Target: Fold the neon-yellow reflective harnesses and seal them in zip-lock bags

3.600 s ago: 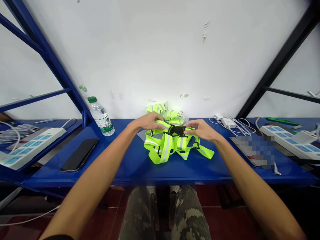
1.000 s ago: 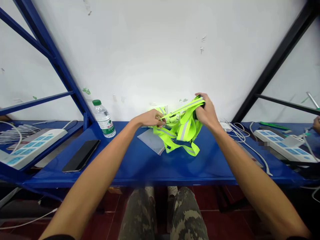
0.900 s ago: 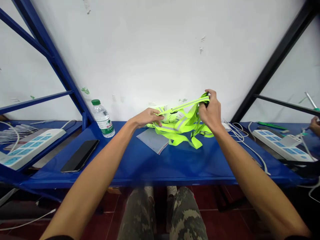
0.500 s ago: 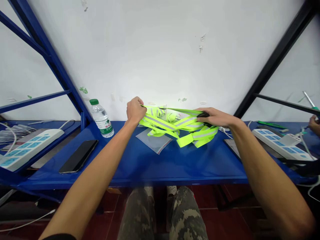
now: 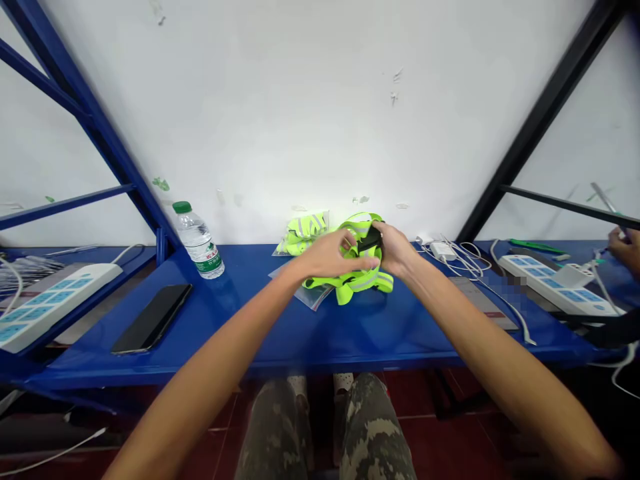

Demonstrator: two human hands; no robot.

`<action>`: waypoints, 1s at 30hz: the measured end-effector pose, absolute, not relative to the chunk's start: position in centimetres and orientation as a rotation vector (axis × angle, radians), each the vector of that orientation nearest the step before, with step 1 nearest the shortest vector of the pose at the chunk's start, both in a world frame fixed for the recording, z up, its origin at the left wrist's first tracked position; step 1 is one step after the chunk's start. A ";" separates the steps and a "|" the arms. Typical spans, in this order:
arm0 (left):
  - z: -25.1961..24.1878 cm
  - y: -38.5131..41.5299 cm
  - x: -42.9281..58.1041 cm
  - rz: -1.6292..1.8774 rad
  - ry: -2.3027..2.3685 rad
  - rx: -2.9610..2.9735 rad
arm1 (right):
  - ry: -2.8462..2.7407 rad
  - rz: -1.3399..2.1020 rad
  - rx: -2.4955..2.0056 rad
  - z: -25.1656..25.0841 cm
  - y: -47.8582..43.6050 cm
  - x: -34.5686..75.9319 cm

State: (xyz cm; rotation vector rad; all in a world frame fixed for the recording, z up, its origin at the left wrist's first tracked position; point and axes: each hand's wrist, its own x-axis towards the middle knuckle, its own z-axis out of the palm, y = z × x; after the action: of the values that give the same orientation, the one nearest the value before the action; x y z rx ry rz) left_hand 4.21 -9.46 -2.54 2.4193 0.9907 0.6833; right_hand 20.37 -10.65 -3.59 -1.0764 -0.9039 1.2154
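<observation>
A reflective strap harness (image 5: 364,283), fluorescent yellow with silver-grey stripes, is bunched loosely between my hands above the blue table. My right hand (image 5: 396,250) grips the bundle at its right side, by a black part (image 5: 371,239) whose kind I cannot make out. My left hand (image 5: 334,256) is at the bundle's left side, thumb and fingers apart, with the yellow strap showing in the gap. Under the bundle and my left hand lies a clear zip bag (image 5: 314,297), partly covered. Behind my left hand, a clear bag of similar yellow straps (image 5: 304,233) lies against the wall.
On the left are a water bottle (image 5: 199,241) with a green cap and a black phone (image 5: 153,319). To the right lie a white charger with cables (image 5: 443,251) and a flat grey box (image 5: 483,303). Power strips (image 5: 560,285) flank the table. Another person's hand (image 5: 625,252) shows far right.
My left hand has moved right towards my right hand, and my right hand has moved left. The strap stretched between them is now gathered into a bundle, uncovering the bagged straps and the charger.
</observation>
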 end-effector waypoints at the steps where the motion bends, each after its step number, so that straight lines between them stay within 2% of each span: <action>1: -2.9 -9.8 4.7 0.705 0.943 2.465 | -0.935 1.256 -1.058 -3.4 -11.1 20.1; 5: -3.1 -8.7 4.9 0.847 0.976 2.463 | -1.244 1.212 -1.134 -2.8 -12.6 20.8; 8: -1.9 -7.2 3.7 0.767 0.921 2.387 | -1.472 0.711 -1.297 -2.5 -12.5 22.1; 11: -0.4 -6.4 2.3 0.676 0.749 2.374 | -1.738 0.345 -1.160 -1.9 -11.9 23.0; 14: 0.4 -5.7 1.6 0.616 0.673 2.403 | -1.978 0.537 -1.022 -1.3 -11.3 23.4; 16: 0.4 -5.1 1.3 0.648 0.724 2.443 | -2.067 0.650 -1.092 -1.2 -10.9 23.5; 23: -0.5 -3.3 0.2 0.838 1.045 2.589 | -2.390 0.657 -1.358 -2.6 -10.5 24.7; 27: 0.4 -3.1 -1.4 0.644 1.140 2.402 | -2.344 0.375 -1.527 -2.1 -10.5 26.2; 30: 2.0 -3.4 -2.7 0.361 1.111 2.404 | -2.384 0.390 -1.669 -0.8 -10.9 27.8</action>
State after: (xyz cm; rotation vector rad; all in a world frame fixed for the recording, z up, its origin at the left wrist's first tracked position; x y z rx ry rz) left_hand -2.71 -3.42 1.98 2.4036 1.1114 0.3606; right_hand 27.84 -10.87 -0.80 -1.6688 -2.3841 0.3901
